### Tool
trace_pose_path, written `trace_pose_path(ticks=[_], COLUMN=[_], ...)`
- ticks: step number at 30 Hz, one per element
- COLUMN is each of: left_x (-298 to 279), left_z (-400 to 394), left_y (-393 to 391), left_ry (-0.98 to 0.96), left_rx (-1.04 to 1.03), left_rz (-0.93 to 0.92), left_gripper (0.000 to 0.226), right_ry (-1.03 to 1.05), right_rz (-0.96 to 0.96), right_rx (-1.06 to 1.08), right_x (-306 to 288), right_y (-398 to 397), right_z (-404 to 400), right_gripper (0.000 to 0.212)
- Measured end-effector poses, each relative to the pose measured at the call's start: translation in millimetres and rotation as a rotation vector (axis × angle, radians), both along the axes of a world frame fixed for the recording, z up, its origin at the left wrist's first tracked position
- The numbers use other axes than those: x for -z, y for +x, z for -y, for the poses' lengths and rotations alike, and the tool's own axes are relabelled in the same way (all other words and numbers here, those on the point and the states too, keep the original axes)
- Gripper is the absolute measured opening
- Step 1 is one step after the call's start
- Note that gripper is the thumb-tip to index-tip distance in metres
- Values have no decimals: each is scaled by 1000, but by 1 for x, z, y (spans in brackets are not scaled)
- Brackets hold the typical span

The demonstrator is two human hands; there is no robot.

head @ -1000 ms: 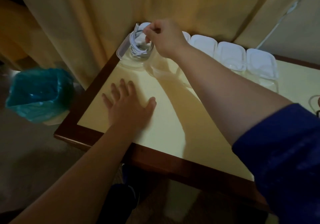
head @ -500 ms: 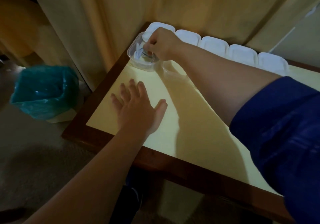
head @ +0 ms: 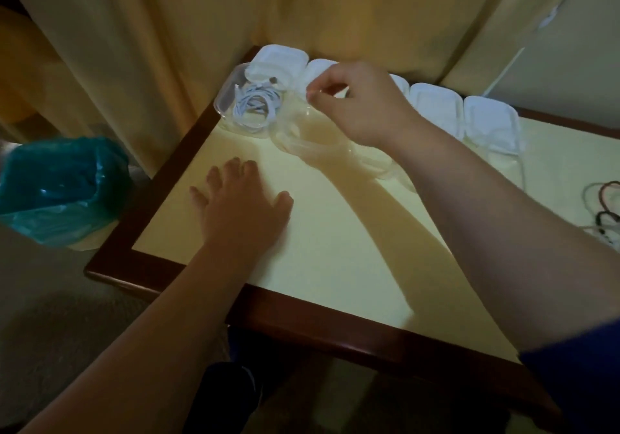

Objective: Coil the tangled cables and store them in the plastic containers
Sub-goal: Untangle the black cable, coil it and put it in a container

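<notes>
A white cable (head: 256,106) lies coiled inside the leftmost clear plastic container (head: 225,97), whose white lid (head: 278,61) stands open behind it. My right hand (head: 359,108) hovers just right of it, over a second clear container (head: 302,141), thumb and forefinger pinched together with nothing visible between them. My left hand (head: 241,208) rests flat on the yellow table top, fingers spread. A tangle of dark and light cables (head: 604,208) lies at the right edge of the view.
More open containers with white lids (head: 489,121) line the table's back edge against a yellow curtain (head: 167,30). The table has a dark wooden rim (head: 335,326). A bin lined with a teal bag (head: 57,185) stands on the floor to the left.
My right hand has let go of the white cable, left it in the leftmost container, and moved right over the second container. My left hand stays flat on the table.
</notes>
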State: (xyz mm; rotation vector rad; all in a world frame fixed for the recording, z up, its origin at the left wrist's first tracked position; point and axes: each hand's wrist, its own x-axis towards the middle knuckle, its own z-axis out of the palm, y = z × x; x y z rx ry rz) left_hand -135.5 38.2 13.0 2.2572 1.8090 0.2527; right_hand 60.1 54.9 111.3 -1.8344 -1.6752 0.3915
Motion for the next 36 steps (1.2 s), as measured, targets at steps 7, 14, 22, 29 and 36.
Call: trace_pose_path(ticks=[7,14,22,29,36], left_x=[-26,-25,-33,-24,-21], left_z=[47,97,148,195,180], left_y=[49,116,167,191,189], left_ry=[122,19,-332,-535,-377], left_rx=[210,450,617,858,1406], left_rz=[347,467,549,521,123], left_gripper=[43,42,21,7,49], right_ry=[-84,60,104,53,31], right_rz=[-171,-342,-587,-674,-780], right_rx=[200,515,565,508,500], right_x=[-13,-8,20,38,41], right_y=[63,125,144,149,156], right_z=[160,275,310,322,329], right_gripper=[11,11,15,12,16])
